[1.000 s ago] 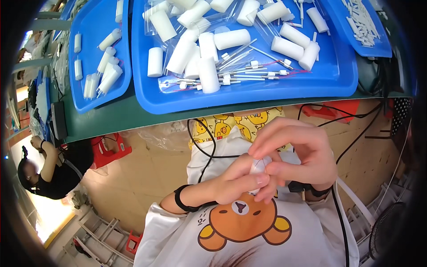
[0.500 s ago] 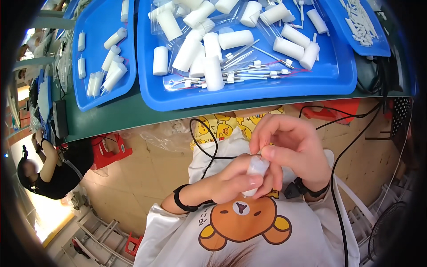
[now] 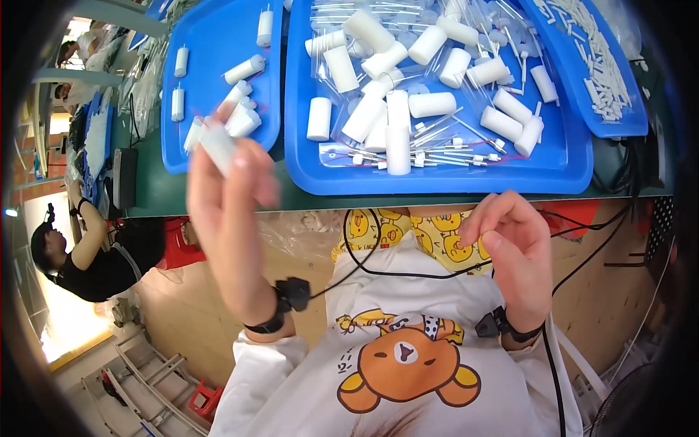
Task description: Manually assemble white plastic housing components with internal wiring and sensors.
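Note:
My left hand (image 3: 237, 189) is raised over the near edge of the left blue tray (image 3: 171, 138), slightly blurred. Between its thumb and fingers is a white cylinder (image 3: 217, 149), tilted, with thin reddish wires at its upper end. Several similar white cylinders (image 3: 244, 120) lie just beyond it in that tray. My right hand (image 3: 513, 255) hovers in front of the table edge above my lap, thumb and fingertips drawn together. Whether anything small sits in that pinch cannot be made out.
A large blue tray (image 3: 437, 183) holds white foam cylinders (image 3: 318, 119), clear sleeves and thin wired rods (image 3: 437, 158). Another blue tray (image 3: 632, 130) at right holds small white tubes (image 3: 601, 73). Black cables (image 3: 393, 274) hang near my wrists. A person in black (image 3: 102, 255) sits at far left.
My left hand has carried the white cylinder away from my right hand, up and left to the left tray. My right hand stays over my lap. The view has shifted somewhat.

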A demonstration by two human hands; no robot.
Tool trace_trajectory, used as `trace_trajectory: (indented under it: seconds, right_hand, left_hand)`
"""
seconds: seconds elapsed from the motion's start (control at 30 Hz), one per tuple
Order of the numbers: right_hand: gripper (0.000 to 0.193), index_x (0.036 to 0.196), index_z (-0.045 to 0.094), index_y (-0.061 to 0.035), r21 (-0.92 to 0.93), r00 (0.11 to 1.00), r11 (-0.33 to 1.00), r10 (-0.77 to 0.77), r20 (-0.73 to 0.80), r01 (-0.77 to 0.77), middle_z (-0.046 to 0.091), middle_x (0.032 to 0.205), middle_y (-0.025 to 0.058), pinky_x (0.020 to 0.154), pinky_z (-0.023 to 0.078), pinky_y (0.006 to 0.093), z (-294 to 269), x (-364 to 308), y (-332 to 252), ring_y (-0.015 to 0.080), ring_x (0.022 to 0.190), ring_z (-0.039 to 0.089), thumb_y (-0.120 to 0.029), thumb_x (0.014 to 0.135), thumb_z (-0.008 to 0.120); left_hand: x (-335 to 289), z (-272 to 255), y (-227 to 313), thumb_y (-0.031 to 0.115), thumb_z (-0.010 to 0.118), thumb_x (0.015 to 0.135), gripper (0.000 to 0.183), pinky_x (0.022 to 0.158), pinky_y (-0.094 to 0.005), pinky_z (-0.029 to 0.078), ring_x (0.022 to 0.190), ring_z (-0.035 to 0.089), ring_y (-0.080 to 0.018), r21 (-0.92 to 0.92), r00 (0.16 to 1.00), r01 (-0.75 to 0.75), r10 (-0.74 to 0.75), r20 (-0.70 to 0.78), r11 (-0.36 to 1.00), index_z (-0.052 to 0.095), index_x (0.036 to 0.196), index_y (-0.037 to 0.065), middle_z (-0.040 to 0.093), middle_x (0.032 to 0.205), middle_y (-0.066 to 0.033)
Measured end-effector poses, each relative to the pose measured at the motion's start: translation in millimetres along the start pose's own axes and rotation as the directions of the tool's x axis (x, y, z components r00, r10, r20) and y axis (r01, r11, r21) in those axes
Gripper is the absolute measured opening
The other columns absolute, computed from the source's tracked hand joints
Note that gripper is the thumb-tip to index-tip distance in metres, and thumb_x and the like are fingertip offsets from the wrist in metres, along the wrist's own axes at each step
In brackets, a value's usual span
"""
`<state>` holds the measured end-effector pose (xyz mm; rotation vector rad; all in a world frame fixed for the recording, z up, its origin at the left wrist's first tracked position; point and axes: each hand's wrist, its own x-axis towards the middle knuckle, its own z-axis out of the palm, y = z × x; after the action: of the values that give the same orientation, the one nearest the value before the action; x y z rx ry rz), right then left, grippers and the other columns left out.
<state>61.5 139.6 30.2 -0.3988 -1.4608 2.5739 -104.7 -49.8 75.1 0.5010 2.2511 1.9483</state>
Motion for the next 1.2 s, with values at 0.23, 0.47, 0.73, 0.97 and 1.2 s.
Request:
trace_trajectory:
  seconds: [0.23, 0.47, 0.73, 0.97, 1.2]
  right_hand:
    - [0.009, 0.086, 0.048, 0.0000, -0.003, 0.991, 0.992, 0.123, -0.049, -0.123, 0.056, 0.083, 0.0076, 0.073, 0.042, 0.0276, 5, -8, -9, 0.0133, 0.080, 0.054, 0.002, 0.081, 0.055]
    - [0.011, 0.083, 0.054, -0.0003, -0.551, 0.926, 0.828, -0.286, -0.247, 0.108, 0.056, 0.072, 0.0047, 0.056, 0.041, 0.0238, 11, 8, -15, 0.0108, 0.064, 0.053, 0.005, 0.075, 0.060]
    - [0.013, 0.079, 0.061, -0.0046, -0.997, 0.881, 0.074, -0.473, -0.029, 0.006, 0.052, 0.068, 0.0047, 0.051, 0.038, 0.0308, -9, 36, -38, 0.0203, 0.059, 0.050, -0.003, 0.068, 0.068]
    - [0.012, 0.082, 0.060, -0.0027, -0.955, 0.907, 0.192, -0.318, -0.277, -0.224, 0.050, 0.076, 0.0090, 0.058, 0.041, 0.0345, 0, 52, -42, 0.0260, 0.066, 0.052, -0.006, 0.072, 0.065]
    - [0.009, 0.080, 0.056, -0.0019, -0.964, 0.907, 0.210, -0.354, -0.230, -0.163, 0.049, 0.080, 0.0091, 0.058, 0.040, 0.0335, -5, 50, -46, 0.0260, 0.069, 0.052, -0.003, 0.073, 0.062]
  left_hand:
    - [37, -50, -1, 0.021, 0.054, 0.087, 0.052, 0.074, -0.0250, 0.041, 0.090, 0.051, -0.0134, 0.577, 0.956, 0.022, 0.152, -0.251, 0.816, 0.035, 0.131, 0.000, 0.048, 0.117, -0.0107]
    - [17, 20, 4, 0.004, 0.062, 0.076, 0.006, 0.060, -0.0281, 0.037, 0.065, 0.047, -0.0157, 0.728, 0.927, -0.309, 0.365, 0.086, 0.612, 0.058, 0.080, 0.003, 0.051, 0.069, -0.0050]
    - [1, 73, -3, 0.008, 0.067, 0.073, 0.011, 0.057, -0.0301, 0.034, 0.059, 0.043, -0.0183, 0.695, 0.925, -0.380, 0.235, 0.300, 0.610, 0.056, 0.074, 0.005, 0.042, 0.058, -0.0031]
    - [-2, 73, -7, 0.010, 0.068, 0.072, 0.019, 0.057, -0.0287, 0.037, 0.064, 0.047, -0.0193, 0.647, 0.938, -0.285, 0.066, 0.341, 0.707, 0.056, 0.086, 0.002, 0.048, 0.075, -0.0071]
    - [-2, 69, -5, 0.001, 0.072, 0.064, 0.026, 0.062, -0.0247, 0.040, 0.070, 0.048, -0.0153, 0.454, 0.940, -0.272, 0.135, 0.312, 0.849, 0.056, 0.084, 0.003, 0.050, 0.082, -0.0054]
